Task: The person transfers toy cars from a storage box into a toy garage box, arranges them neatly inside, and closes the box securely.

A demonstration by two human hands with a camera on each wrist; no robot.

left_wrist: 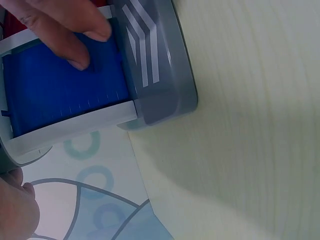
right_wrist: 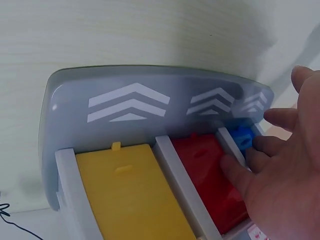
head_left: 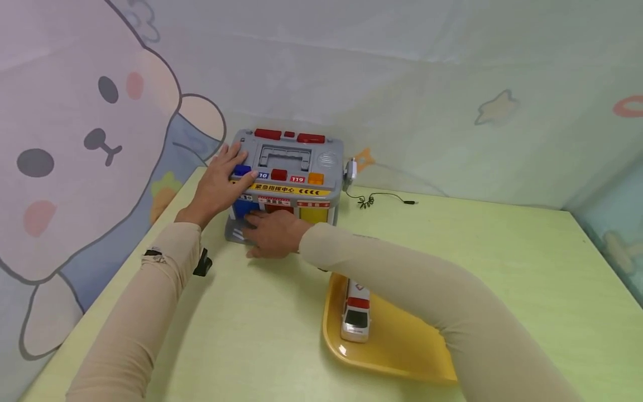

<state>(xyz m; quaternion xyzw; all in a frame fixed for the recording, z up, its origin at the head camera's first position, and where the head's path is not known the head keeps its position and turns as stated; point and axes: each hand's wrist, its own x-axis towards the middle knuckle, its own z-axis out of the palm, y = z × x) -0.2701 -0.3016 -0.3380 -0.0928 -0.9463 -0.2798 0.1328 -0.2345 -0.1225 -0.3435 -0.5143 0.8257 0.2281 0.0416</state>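
Note:
A grey toy emergency station (head_left: pixel 286 162) stands at the back of the table, with red lights and a folded handle on its roof. My left hand (head_left: pixel 218 181) rests spread on the roof's left side, thumb near the front edge. My right hand (head_left: pixel 276 231) is at the station's front, fingers stretched toward the left bay. In the left wrist view its fingertips (left_wrist: pixel 80 60) lie against the closed blue door (left_wrist: pixel 55 95). The right wrist view shows the closed red door (right_wrist: pixel 212 180) and yellow door (right_wrist: pixel 132 195) beside it. Neither hand holds anything.
A yellow tray (head_left: pixel 402 340) sits at the front, partly under my right forearm, with a toy ambulance (head_left: pixel 356 312) in it. A thin black cable (head_left: pixel 387 195) lies right of the station. A printed cloth (head_left: pixel 402 84) hangs behind the table.

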